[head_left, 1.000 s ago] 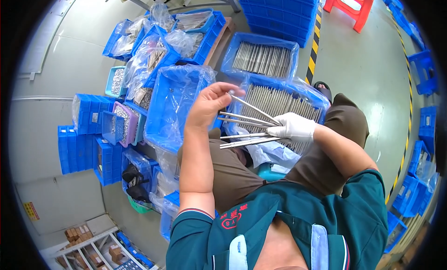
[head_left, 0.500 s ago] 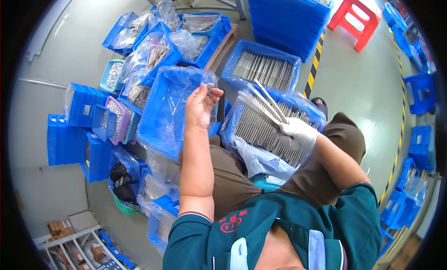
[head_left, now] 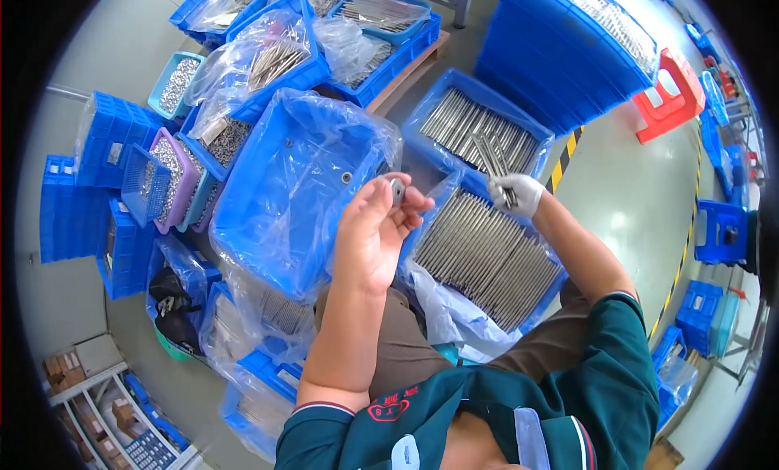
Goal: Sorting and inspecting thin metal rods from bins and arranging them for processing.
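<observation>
My bare left hand (head_left: 375,227) is raised with its fingers curled round a small round metal part with a hole (head_left: 397,192). It hovers by the near right edge of a blue bin (head_left: 276,263) lined with clear plastic, where a small metal ring (head_left: 346,177) lies. A white glove covers my right hand (head_left: 519,196), which is closed on several metal rods (head_left: 491,155). The rods slant over the gap between two blue bins. Rows of similar rods fill the near bin (head_left: 487,255) and the far bin (head_left: 479,117).
Small baskets of shiny parts (head_left: 169,174) stand at the left beside stacked blue crates (head_left: 122,141). More bagged rods (head_left: 276,60) sit at the back. Tall blue crates (head_left: 560,52) rise at the far right, near a red stool (head_left: 672,97) and a striped floor line (head_left: 561,166).
My right hand has moved away from me with the rods, from over the near bin toward the far one. My left hand has come nearer and right, the small part still held. The view has shifted.
</observation>
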`<action>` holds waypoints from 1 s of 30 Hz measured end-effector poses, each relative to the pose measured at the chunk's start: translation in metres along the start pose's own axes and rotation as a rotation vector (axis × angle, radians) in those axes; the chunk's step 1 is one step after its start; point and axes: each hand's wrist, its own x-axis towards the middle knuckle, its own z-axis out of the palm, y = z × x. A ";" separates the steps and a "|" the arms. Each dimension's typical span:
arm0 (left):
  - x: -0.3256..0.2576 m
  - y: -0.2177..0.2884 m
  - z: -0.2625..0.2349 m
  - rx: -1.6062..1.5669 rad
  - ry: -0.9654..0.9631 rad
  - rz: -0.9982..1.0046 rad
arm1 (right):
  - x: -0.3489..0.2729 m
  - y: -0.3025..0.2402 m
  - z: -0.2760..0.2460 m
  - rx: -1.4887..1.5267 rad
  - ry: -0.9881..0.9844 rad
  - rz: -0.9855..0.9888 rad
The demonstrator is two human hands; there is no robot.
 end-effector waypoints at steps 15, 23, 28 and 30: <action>0.020 0.030 -0.015 -0.044 0.173 -0.031 | 0.249 -0.081 -0.055 0.271 0.031 -0.175; 0.035 0.026 -0.025 -0.088 0.303 -0.067 | 0.318 -0.097 -0.063 0.091 0.400 -0.378; 0.039 0.025 -0.024 -0.114 0.290 -0.073 | 0.316 -0.120 -0.058 -0.166 0.476 -0.233; 0.039 0.025 -0.024 -0.117 0.270 -0.075 | 0.313 -0.123 -0.056 -0.232 0.497 -0.226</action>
